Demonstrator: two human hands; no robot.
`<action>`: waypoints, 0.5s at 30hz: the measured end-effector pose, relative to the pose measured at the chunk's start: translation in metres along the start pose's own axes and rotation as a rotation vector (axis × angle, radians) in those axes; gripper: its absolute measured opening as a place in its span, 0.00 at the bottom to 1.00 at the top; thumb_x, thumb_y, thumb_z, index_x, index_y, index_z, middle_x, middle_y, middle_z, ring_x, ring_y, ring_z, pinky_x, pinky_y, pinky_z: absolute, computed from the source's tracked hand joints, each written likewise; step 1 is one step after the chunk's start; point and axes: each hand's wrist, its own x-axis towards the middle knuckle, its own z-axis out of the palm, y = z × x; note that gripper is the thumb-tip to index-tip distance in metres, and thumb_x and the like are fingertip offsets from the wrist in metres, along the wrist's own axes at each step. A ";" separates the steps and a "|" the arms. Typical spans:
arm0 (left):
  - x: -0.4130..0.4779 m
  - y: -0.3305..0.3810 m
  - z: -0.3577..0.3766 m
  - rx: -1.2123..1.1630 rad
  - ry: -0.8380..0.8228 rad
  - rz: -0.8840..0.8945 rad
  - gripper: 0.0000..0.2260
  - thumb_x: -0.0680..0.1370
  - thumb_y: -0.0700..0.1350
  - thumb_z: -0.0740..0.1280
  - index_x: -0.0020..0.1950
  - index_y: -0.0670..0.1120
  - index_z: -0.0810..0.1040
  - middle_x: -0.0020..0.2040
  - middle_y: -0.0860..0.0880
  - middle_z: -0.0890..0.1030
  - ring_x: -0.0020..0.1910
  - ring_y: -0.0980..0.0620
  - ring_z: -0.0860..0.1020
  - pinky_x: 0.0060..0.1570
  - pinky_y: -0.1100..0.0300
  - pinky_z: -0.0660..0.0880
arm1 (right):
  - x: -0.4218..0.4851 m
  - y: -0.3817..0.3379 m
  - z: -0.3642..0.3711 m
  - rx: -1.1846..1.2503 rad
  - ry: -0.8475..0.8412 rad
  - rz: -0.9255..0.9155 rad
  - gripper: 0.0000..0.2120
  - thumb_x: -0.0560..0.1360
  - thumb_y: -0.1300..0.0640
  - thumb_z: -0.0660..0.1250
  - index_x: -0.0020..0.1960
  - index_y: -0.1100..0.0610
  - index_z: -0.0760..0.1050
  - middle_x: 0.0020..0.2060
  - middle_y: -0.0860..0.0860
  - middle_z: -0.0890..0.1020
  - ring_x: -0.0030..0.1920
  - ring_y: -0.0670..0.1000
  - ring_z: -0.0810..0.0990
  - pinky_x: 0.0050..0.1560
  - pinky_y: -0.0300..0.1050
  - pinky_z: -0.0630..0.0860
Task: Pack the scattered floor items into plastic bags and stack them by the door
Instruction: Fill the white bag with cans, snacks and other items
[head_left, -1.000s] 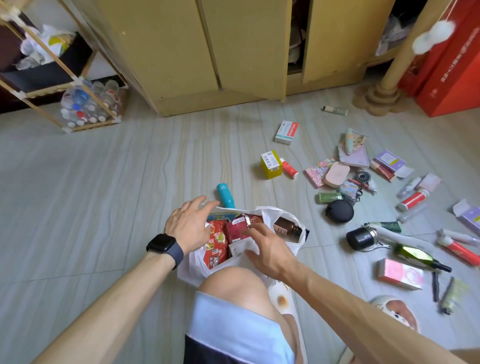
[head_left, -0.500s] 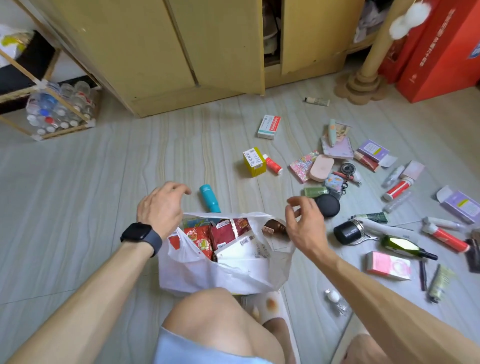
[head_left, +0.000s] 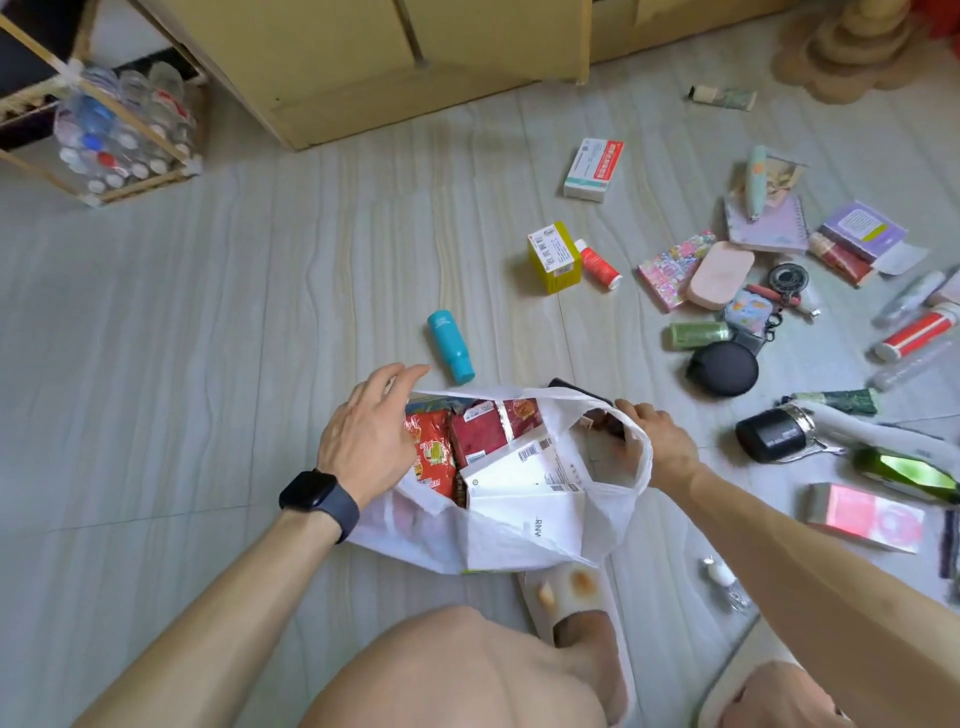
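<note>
Though inside bag (head_left: 415, 525), right-hand fingers (head_left: 636, 415) indistinct.

We record a tiled floor (head_left: 208, 364) carrying a white plastic bag (head_left: 415, 535), a teal bottle (head_left: 450, 345) just beside it, a yellow box (head_left: 554, 262) and a black pouch (head_left: 722, 369).

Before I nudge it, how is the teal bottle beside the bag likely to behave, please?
The teal bottle lies on its side and looks round, so it would probably roll. The floor looks smooth, so it may also slide.
</note>
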 end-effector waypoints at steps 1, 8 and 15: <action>0.001 -0.003 0.000 -0.002 0.001 -0.008 0.34 0.71 0.33 0.62 0.75 0.53 0.65 0.73 0.49 0.67 0.69 0.46 0.69 0.62 0.49 0.72 | 0.004 0.002 0.006 -0.031 0.011 -0.020 0.28 0.73 0.47 0.61 0.71 0.49 0.62 0.62 0.51 0.72 0.62 0.57 0.72 0.56 0.51 0.74; -0.004 -0.011 -0.016 0.091 0.103 -0.157 0.31 0.71 0.39 0.65 0.74 0.51 0.65 0.63 0.45 0.70 0.59 0.41 0.73 0.48 0.48 0.74 | 0.002 0.006 -0.006 0.333 0.104 0.022 0.21 0.74 0.43 0.64 0.62 0.55 0.73 0.51 0.57 0.78 0.50 0.60 0.78 0.45 0.45 0.71; -0.026 -0.010 -0.048 -0.245 -0.070 -0.490 0.14 0.71 0.55 0.59 0.41 0.47 0.79 0.39 0.52 0.84 0.43 0.45 0.80 0.41 0.57 0.74 | -0.044 -0.023 -0.101 1.055 0.288 0.105 0.12 0.75 0.50 0.69 0.54 0.55 0.80 0.38 0.51 0.84 0.38 0.52 0.83 0.51 0.51 0.82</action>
